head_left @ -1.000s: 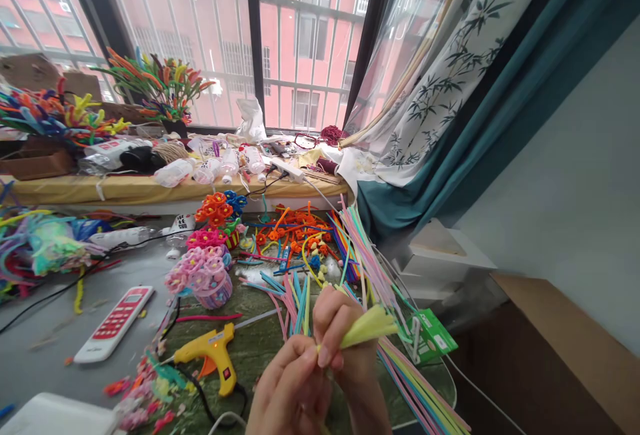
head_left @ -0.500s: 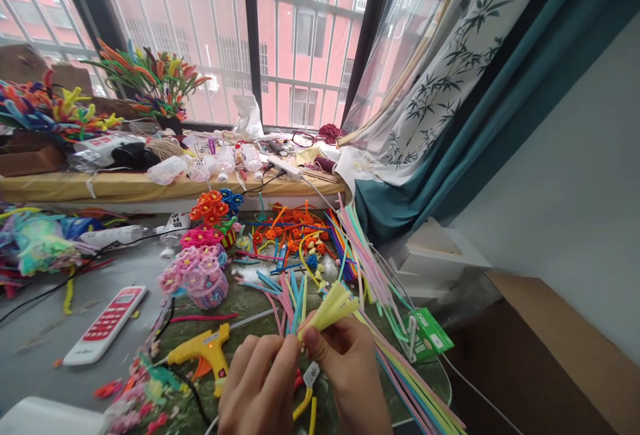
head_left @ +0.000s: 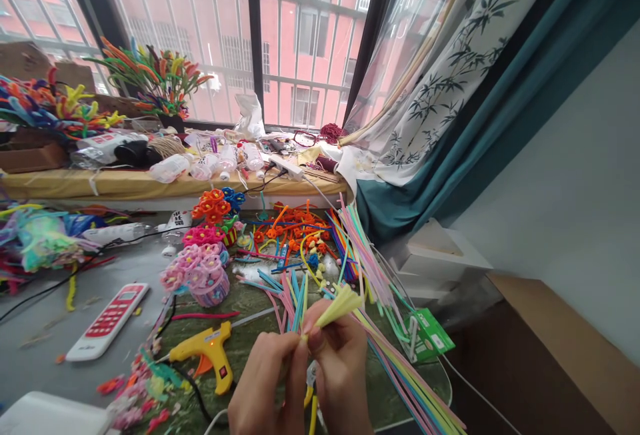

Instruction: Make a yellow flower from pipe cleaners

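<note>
Plainly, in the head view, saw a fuzzy-looking yellow bundle [head_left: 340,306], fanned like a brush, right of the smooth plastic glue gun [head_left: 209,350]. Found its narrow base pinched tight in left hand [head_left: 270,378] and right hand [head_left: 345,365] alike. Beyond the glue gun, noticed plush, looped pink flowers [head_left: 199,266].

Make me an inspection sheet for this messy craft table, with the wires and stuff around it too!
Surface: tabletop, grey at left, green near the hands.
Job's things: yellow bundle, fanned at one end; pastel strips nearby.
Clutter: glue gun, remote, colourful scraps.
Hands: left hand and right hand pinching the bundle's narrow end.
Cables: black cable beside the glue gun.
Surroundings: barred window, teal curtain, cardboard box.
</note>
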Tool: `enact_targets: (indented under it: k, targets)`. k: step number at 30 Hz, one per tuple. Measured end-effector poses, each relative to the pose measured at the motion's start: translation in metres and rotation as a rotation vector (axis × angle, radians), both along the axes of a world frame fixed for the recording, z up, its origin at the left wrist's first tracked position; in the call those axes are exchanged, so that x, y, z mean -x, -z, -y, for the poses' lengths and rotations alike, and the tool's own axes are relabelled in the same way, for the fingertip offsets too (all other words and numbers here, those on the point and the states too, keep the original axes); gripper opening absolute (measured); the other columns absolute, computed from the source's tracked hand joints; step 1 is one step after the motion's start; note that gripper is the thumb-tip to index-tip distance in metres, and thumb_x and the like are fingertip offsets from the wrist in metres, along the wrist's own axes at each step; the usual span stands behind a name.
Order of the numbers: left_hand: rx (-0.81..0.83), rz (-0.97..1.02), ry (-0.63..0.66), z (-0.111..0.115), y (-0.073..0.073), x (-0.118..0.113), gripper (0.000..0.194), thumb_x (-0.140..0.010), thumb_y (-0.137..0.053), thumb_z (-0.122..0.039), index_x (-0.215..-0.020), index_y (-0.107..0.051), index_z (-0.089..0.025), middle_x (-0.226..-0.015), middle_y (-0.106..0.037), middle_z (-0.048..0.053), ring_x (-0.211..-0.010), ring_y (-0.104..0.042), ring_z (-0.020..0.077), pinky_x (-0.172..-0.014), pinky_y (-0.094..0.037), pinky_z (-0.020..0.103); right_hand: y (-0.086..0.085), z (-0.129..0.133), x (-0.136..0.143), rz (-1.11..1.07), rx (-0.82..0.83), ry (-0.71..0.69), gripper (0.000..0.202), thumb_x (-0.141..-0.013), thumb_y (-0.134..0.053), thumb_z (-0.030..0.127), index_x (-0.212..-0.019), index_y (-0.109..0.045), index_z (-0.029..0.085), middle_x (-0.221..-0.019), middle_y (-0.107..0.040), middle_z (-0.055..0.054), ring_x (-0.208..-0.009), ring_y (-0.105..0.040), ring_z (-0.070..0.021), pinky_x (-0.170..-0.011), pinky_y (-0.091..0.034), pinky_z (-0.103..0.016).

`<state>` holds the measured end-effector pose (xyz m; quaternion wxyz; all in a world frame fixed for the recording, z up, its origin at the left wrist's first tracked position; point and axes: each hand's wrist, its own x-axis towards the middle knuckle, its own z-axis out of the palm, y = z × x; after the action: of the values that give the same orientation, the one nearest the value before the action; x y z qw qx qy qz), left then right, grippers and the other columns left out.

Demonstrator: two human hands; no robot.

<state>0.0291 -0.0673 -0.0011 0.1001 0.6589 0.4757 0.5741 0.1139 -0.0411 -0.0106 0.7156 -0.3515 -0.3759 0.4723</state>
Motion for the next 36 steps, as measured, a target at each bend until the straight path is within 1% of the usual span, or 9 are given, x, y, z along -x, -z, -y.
enact_targets:
  k: [3, 6, 9, 15, 20, 23, 26, 30, 36]
  targets:
    - [-0.151, -0.195, 0.005, -0.005, 0.008, 0.013, 0.018, -0.092, -0.059, -0.004, -0.103, -0.064, -0.017, -0.085, -0.070, 0.003, -0.077, -0.065, 0.0152, -0.085, -0.049, 0.028, -0.001, 0.003, -0.004, 0.051, 0.132, 0.005, 0.026, -0.079, -0.079, 0.039, -0.071, -0.068, 0.017, -0.062, -0.059, 0.000, -0.055, -0.053, -0.0127, -0.053, -0.043, -0.022]
    - [-0.157, -0.285, 0.023, -0.007, 0.009, 0.021, 0.019, -0.092, -0.059, -0.003, -0.106, -0.064, -0.015, -0.087, -0.072, 0.006, -0.078, -0.066, 0.0159, -0.080, -0.050, 0.028, -0.009, 0.007, -0.003, 0.104, 0.204, 0.080, 0.030, -0.078, -0.078, 0.042, -0.069, -0.066, 0.016, -0.060, -0.057, 0.001, -0.054, -0.051, -0.0130, -0.052, -0.042, -0.023]
    - [-0.206, -0.333, 0.045, -0.009, 0.004, 0.024, 0.017, -0.092, -0.060, -0.004, -0.105, -0.064, -0.013, -0.087, -0.073, 0.007, -0.075, -0.067, 0.0150, -0.075, -0.052, 0.025, -0.016, 0.009, -0.002, 0.212, 0.201, 0.123, 0.031, -0.079, -0.075, 0.043, -0.069, -0.065, 0.015, -0.060, -0.058, -0.001, -0.055, -0.052, -0.0146, -0.052, -0.042, -0.025]
    - [-0.265, -0.425, 0.054, -0.011, -0.005, 0.026, 0.010, -0.091, -0.061, -0.005, -0.098, -0.065, -0.010, -0.082, -0.074, 0.006, -0.071, -0.069, 0.0122, -0.075, -0.053, 0.020, -0.016, 0.010, -0.006, 0.501, 0.152, 0.168, 0.032, -0.087, -0.063, 0.040, -0.068, -0.065, 0.015, -0.061, -0.059, -0.003, -0.054, -0.051, -0.0159, -0.053, -0.043, -0.027]
    - [-0.170, -0.298, 0.024, -0.008, -0.010, 0.019, 0.012, -0.091, -0.060, -0.006, -0.094, -0.066, -0.016, -0.078, -0.073, 0.000, -0.065, -0.068, 0.0083, -0.072, -0.051, 0.015, -0.016, 0.010, -0.012, 0.684, 0.091, 0.240, 0.024, -0.085, -0.064, 0.033, -0.066, -0.066, 0.017, -0.059, -0.060, -0.003, -0.056, -0.054, -0.0180, -0.053, -0.042, -0.027]
    - [-0.105, -0.178, -0.024, -0.005, -0.010, 0.014, 0.015, -0.089, -0.062, -0.005, -0.091, -0.067, -0.019, -0.078, -0.072, -0.002, -0.065, -0.067, 0.0081, -0.072, -0.050, 0.015, -0.018, 0.010, -0.013, 0.707, 0.063, 0.202, 0.019, -0.085, -0.062, 0.028, -0.070, -0.067, 0.018, -0.063, -0.064, -0.004, -0.058, -0.057, -0.0184, -0.055, -0.043, -0.027]
    - [-0.063, -0.119, 0.004, -0.003, -0.009, 0.012, 0.015, -0.089, -0.063, -0.006, -0.093, -0.069, -0.020, -0.080, -0.073, -0.002, -0.066, -0.068, 0.0091, -0.072, -0.051, 0.016, -0.019, 0.009, -0.014, 0.698, 0.061, 0.194, 0.017, -0.086, -0.062, 0.027, -0.074, -0.069, 0.017, -0.067, -0.066, -0.004, -0.061, -0.060, -0.0189, -0.058, -0.045, -0.028]
    - [-0.031, -0.106, 0.058, -0.003, -0.009, 0.016, 0.016, -0.091, -0.061, -0.010, -0.096, -0.070, -0.021, -0.083, -0.075, -0.001, -0.068, -0.069, 0.0103, -0.072, -0.051, 0.016, -0.023, 0.007, -0.020, 0.784, 0.034, 0.180, 0.025, -0.087, -0.060, 0.029, -0.066, -0.061, 0.018, -0.059, -0.057, -0.001, -0.053, -0.053, -0.0150, -0.052, -0.038, -0.026]
    - [-0.025, -0.188, 0.108, -0.009, -0.012, 0.023, 0.013, -0.094, -0.057, -0.015, -0.094, -0.069, -0.022, -0.081, -0.075, -0.002, -0.067, -0.069, 0.0105, -0.070, -0.051, 0.016, -0.036, 0.002, -0.027, 0.959, -0.064, 0.158, 0.028, -0.083, -0.058, 0.023, -0.058, -0.047, 0.019, -0.054, -0.046, 0.004, -0.049, -0.044, -0.0108, -0.048, -0.029, -0.024]
